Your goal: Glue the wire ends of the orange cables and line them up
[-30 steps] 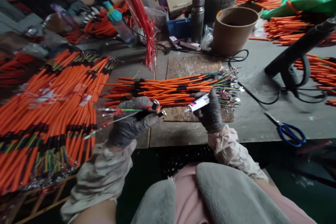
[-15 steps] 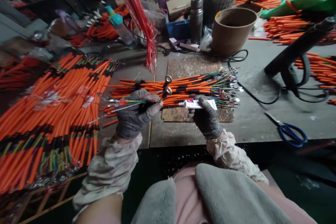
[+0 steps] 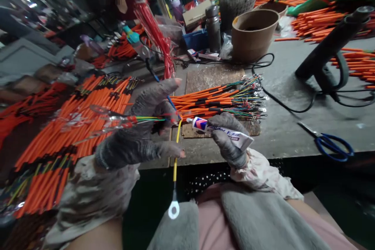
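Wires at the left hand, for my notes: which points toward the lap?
The thin yellow wire with the silver ring; the thin blue wire slants upward, green wires run sideways.

Single head-worn camera, close to workbench (image 3: pixel 288 70), facing forward and down.

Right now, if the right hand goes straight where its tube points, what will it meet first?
Probably the yellow wire, near its upper end, at the left hand; depth is unclear.

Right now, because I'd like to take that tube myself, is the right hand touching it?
Touching. The head view shows the right hand gripping the tube, which sticks out past the hold at both ends.
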`<state>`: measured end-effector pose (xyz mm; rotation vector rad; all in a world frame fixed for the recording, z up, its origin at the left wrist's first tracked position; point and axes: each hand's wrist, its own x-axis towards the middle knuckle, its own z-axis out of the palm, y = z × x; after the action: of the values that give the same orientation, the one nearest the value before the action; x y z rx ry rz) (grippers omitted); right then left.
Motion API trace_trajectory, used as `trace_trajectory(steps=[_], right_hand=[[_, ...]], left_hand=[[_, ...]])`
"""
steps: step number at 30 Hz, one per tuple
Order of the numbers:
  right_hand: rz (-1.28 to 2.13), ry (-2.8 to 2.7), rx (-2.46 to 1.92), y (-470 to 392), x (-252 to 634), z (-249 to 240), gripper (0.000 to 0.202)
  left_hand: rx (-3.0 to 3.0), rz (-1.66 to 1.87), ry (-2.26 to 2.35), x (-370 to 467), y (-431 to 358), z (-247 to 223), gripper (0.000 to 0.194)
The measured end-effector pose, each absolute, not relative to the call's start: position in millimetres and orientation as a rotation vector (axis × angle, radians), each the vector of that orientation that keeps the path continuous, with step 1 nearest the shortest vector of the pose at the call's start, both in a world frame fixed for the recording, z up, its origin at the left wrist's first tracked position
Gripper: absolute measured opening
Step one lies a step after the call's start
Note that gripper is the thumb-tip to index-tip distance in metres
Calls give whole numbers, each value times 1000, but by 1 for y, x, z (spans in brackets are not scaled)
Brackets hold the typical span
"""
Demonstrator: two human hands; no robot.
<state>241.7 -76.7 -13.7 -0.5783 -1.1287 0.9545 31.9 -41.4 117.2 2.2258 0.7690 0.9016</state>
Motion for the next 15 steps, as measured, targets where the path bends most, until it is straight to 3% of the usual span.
trace_trajectory(steps=[6, 15], right_hand=[[703, -1423, -585, -73, 240, -7, 19], [334, -1547, -472, -62, 230, -8, 39]], left_hand=[[2227, 961, 734, 31, -47, 109, 110], [2323, 1159, 879, 39, -36, 110, 19]])
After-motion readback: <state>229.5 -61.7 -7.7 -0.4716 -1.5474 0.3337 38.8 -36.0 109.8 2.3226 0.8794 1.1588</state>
